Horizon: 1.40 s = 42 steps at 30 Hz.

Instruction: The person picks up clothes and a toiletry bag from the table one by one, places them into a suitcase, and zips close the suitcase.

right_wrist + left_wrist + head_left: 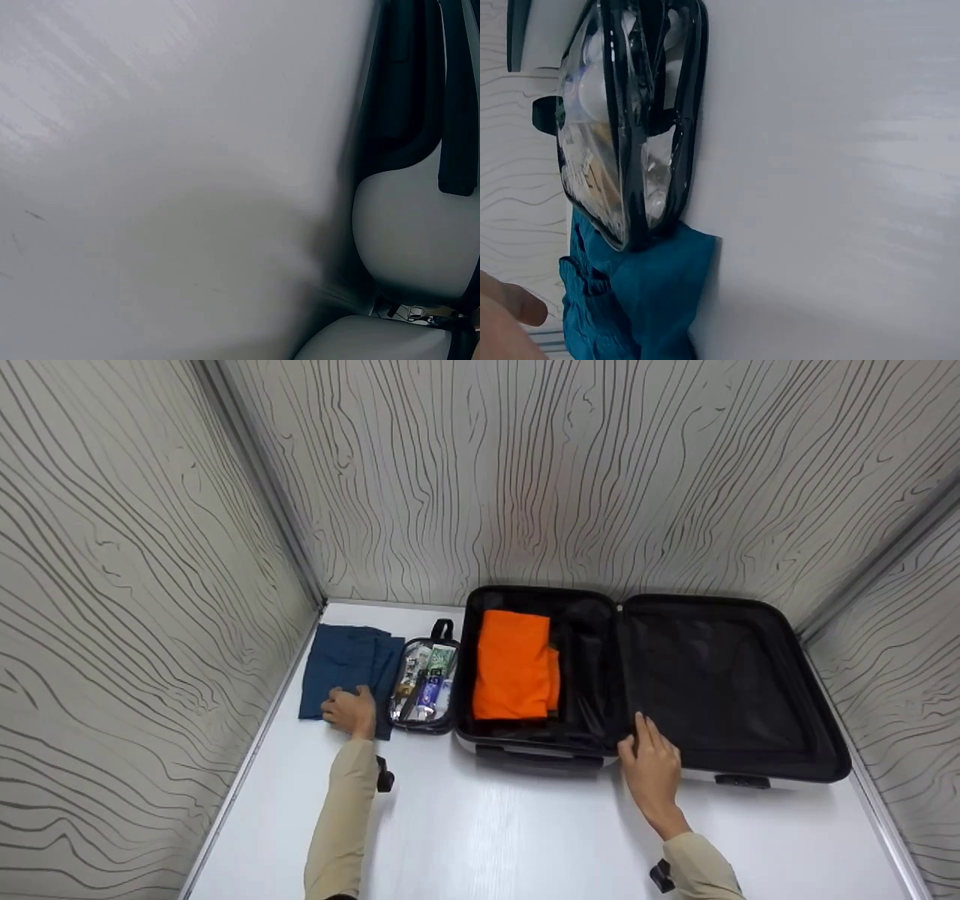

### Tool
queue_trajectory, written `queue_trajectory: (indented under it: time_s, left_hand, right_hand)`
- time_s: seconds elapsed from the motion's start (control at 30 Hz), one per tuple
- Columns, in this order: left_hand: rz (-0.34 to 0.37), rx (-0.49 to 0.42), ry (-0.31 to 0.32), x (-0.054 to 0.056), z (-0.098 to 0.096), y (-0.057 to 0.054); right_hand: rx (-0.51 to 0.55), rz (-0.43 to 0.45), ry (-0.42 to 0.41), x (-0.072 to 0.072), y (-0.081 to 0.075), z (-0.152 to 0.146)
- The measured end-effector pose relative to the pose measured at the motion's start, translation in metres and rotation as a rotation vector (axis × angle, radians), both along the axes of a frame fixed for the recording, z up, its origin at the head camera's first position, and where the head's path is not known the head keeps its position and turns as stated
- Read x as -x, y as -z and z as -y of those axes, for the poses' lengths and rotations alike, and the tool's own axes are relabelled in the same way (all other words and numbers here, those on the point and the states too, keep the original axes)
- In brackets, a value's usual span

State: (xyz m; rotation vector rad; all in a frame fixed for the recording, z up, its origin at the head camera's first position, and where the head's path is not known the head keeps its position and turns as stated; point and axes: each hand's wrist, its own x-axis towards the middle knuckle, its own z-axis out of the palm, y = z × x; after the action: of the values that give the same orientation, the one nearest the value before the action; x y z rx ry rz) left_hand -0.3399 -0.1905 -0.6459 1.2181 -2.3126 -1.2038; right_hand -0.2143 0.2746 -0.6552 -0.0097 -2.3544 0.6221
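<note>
My left hand (350,711) is at the near part of a folded dark teal garment (341,656), its fingers spread and slightly bent. In the left wrist view, a thumb (526,304) shows apart from the teal cloth (660,292), which has a gathered band. Beside the garment lies a clear toiletry pouch (425,682) with black trim, holding tubes and other small items. My right hand (651,761) rests its fairly straight fingers on the near rim of an open suitcase (540,750), by the hinge between its halves. A folded orange garment (514,664) lies in the left half.
The suitcase's right half (712,690) has a black lining and lies flat, close to the right wall. Patterned panels (525,472) enclose the white table (480,825) at the back and sides. Another folded edge shows under the orange garment.
</note>
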Motion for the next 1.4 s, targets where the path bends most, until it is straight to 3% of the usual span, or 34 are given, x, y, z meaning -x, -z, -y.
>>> queue_trajectory:
  time_s: [0.33, 0.67, 0.83, 0.97, 1.1, 1.4]
  left_hand:
    - [0.039, -0.124, -0.062, -0.007, 0.013, 0.013]
    - [-0.214, -0.437, -0.174, -0.014, 0.028, 0.018]
    - [-0.302, -0.589, -0.164, -0.016, 0.034, 0.018]
    - [-0.27, -0.671, -0.154, -0.017, 0.038, 0.018]
    - [-0.227, -0.696, -0.165, -0.019, 0.041, 0.016]
    - [-0.282, -0.822, -0.275, -0.02, 0.047, 0.012]
  right_hand:
    - [0.012, 0.008, 0.005, 0.0, -0.001, 0.0]
    - [0.018, 0.014, 0.003, 0.0, 0.0, 0.001]
    - [0.007, 0.003, 0.005, 0.0, -0.001, 0.0]
    - [0.0, 0.001, 0.007, -0.001, -0.001, 0.001]
    - [0.009, 0.012, 0.008, -0.001, -0.001, 0.003]
    - [0.004, 0.012, 0.019, -0.001, 0.0, 0.001]
